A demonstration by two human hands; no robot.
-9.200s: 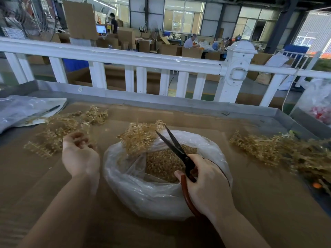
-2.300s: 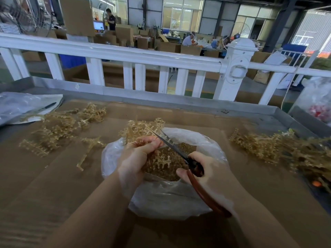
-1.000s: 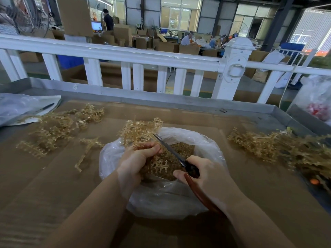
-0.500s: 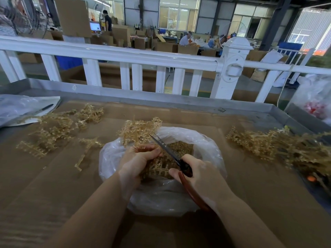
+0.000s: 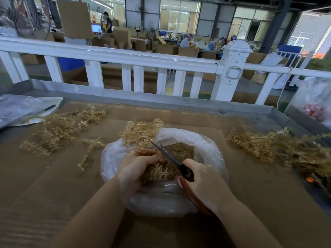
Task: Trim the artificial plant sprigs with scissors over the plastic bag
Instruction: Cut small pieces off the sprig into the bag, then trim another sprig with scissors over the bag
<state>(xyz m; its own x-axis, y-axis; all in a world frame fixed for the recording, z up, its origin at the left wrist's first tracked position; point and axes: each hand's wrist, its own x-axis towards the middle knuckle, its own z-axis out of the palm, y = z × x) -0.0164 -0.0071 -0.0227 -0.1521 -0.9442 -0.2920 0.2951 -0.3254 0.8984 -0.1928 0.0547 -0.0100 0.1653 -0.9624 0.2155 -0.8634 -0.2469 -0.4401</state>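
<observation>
Far left on the bench (image 5: 250,203) there's a flat clear bag with a pen on it (image 5: 23,109), then a loose pile of golden sprigs (image 5: 59,128) spread over the cardboard, well apart from your hands. Your left hand (image 5: 137,169) is over the open plastic bag (image 5: 164,199), grip curled around a sprig (image 5: 141,134) whose top sticks up past the bag's far rim. The scissors (image 5: 167,154) sit just beside your left fingertips, blades nearly closed and angled up-left over the cut bits (image 5: 180,149) inside the bag. Your right hand (image 5: 206,183) has its grip wrapped round the red-brown handles. Further right lies another heap of sprigs (image 5: 272,145), and a white railing (image 5: 125,56) runs behind it all.
</observation>
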